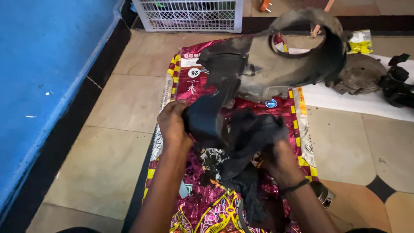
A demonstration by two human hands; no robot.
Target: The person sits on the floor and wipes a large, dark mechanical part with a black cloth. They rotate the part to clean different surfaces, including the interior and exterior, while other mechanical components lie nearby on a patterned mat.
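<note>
Your left hand (172, 125) grips the near end of a grimy black plastic cover (258, 64), fingers wrapped around it, above a patterned sack (202, 203) on the tiled floor (112, 142). Your right hand (280, 162) presses a dark rag (250, 138) against it, fingers hidden beneath.

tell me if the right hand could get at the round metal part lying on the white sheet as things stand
Probably not straight away: the right hand is wrapped in a dark rag, and the black plastic cover stands between it and the round metal part.
</note>
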